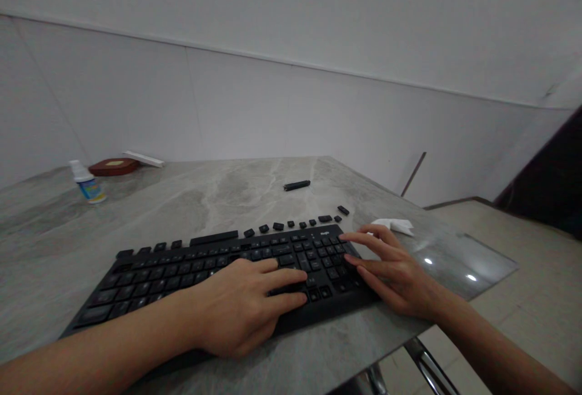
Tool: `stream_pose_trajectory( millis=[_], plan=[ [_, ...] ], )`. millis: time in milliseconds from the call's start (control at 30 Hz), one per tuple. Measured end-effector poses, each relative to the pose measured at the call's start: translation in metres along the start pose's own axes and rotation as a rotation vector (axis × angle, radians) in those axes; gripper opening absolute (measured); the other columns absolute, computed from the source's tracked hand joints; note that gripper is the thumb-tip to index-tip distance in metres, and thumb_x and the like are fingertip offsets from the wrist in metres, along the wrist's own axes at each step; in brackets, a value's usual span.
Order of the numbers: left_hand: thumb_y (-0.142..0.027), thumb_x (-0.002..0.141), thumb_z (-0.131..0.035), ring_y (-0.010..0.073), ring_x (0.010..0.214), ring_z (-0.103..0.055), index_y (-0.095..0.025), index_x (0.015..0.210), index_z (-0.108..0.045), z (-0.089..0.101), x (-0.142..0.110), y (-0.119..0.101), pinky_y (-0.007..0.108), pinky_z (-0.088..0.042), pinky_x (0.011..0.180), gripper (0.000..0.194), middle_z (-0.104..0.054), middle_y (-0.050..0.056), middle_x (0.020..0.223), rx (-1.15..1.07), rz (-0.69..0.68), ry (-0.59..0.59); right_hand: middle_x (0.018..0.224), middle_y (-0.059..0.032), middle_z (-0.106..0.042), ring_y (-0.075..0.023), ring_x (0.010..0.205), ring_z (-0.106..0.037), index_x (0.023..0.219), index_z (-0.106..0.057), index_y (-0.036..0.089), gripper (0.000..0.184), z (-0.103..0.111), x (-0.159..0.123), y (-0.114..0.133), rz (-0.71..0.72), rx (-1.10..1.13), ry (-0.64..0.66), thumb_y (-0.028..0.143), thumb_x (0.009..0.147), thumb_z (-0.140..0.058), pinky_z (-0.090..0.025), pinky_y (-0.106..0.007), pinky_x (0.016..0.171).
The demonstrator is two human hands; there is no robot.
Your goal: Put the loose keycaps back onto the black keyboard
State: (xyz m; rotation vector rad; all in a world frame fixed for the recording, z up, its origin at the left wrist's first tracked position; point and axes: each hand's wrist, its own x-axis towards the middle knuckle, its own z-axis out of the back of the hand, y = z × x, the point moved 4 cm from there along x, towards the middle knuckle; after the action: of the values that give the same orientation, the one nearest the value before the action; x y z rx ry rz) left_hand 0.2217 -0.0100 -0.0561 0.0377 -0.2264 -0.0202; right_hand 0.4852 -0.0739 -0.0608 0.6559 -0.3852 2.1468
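A black keyboard (182, 266) lies at a slant near the table's front edge, with several key spots bare. Across its lower middle rests my left hand (254, 304), fingers stretched toward the arrow keys. My right hand (395, 271) is at the number pad on the keyboard's right end, its fingers spread and the tips touching the keys. Neither hand grips anything that I can see. Along the keyboard's far edge stands a row of loose black keycaps (278, 226), with a long spacebar keycap (213, 238) among them.
Farther back on the grey marbled table (245, 195) lies a small black brush-like tool (297, 185). A white crumpled tissue (395, 225) sits beyond my right hand. At the left stand a spray bottle (88, 183) and a reddish-brown box (114, 167). A white wall (254, 110) rises behind.
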Motion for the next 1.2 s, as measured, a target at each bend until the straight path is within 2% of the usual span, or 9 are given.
stream_pose_trajectory(
  millis=[100, 200, 400, 633, 967, 1200],
  plan=[
    [-0.018, 0.090, -0.050, 0.0278, 0.097, -0.068, -0.019, 0.133, -0.057, 0.001, 0.001, 0.000, 0.042, -0.061, 0.076, 0.043, -0.058, 0.012, 0.143, -0.001, -0.003, -0.018, 0.133, -0.0098, -0.064, -0.0313, 0.117, -0.055, 0.126, -0.068, 0.025, 0.038, -0.002, -0.003, 0.000, 0.042, -0.046, 0.002, 0.016, 0.091, -0.056, -0.054, -0.052, 0.092],
    [-0.019, 0.089, -0.051, 0.0276, 0.095, -0.068, -0.018, 0.132, -0.057, 0.002, 0.001, -0.001, 0.042, -0.060, 0.074, 0.044, -0.058, 0.012, 0.142, -0.004, -0.011, -0.029, 0.130, -0.0108, -0.064, -0.0310, 0.110, -0.057, 0.124, -0.070, 0.028, 0.036, -0.001, -0.005, -0.001, 0.008, -0.077, -0.019, 0.019, 0.091, -0.059, -0.055, -0.052, 0.089],
    [-0.017, 0.090, -0.050, 0.0272, 0.098, -0.068, -0.017, 0.132, -0.057, 0.002, 0.000, -0.001, 0.042, -0.060, 0.078, 0.043, -0.058, 0.012, 0.142, -0.012, -0.011, -0.032, 0.118, -0.0103, -0.064, -0.0268, 0.105, -0.058, 0.112, -0.072, 0.027, 0.029, 0.001, -0.004, 0.004, -0.015, 0.080, -0.082, 0.012, 0.090, -0.061, -0.056, -0.046, 0.085],
    [-0.017, 0.091, -0.048, 0.0292, 0.100, -0.067, -0.018, 0.133, -0.056, 0.001, 0.001, 0.000, 0.044, -0.061, 0.078, 0.043, -0.057, 0.011, 0.144, -0.005, -0.009, -0.018, 0.097, -0.0080, -0.070, -0.0211, 0.088, -0.059, 0.100, -0.069, 0.022, 0.018, -0.002, 0.002, 0.007, 0.025, 0.200, -0.061, 0.009, 0.091, -0.062, -0.056, -0.039, 0.075],
    [-0.019, 0.090, -0.050, 0.0283, 0.097, -0.068, -0.019, 0.134, -0.056, 0.000, 0.000, 0.000, 0.042, -0.061, 0.075, 0.044, -0.057, 0.011, 0.144, 0.010, 0.000, -0.005, 0.095, -0.0069, -0.067, -0.0171, 0.085, -0.063, 0.086, -0.066, 0.021, 0.013, -0.004, 0.003, 0.001, -0.100, 0.345, -0.011, 0.013, 0.093, -0.059, -0.053, -0.031, 0.072],
    [-0.017, 0.090, -0.051, 0.0281, 0.098, -0.068, -0.019, 0.134, -0.056, -0.001, 0.000, 0.000, 0.043, -0.061, 0.076, 0.044, -0.057, 0.011, 0.143, 0.001, -0.007, -0.027, 0.097, -0.0051, -0.067, -0.0157, 0.088, -0.063, 0.094, -0.069, 0.022, 0.012, -0.005, 0.001, -0.003, -0.126, 0.373, -0.013, 0.011, 0.092, -0.063, -0.053, -0.030, 0.075]
  ],
)
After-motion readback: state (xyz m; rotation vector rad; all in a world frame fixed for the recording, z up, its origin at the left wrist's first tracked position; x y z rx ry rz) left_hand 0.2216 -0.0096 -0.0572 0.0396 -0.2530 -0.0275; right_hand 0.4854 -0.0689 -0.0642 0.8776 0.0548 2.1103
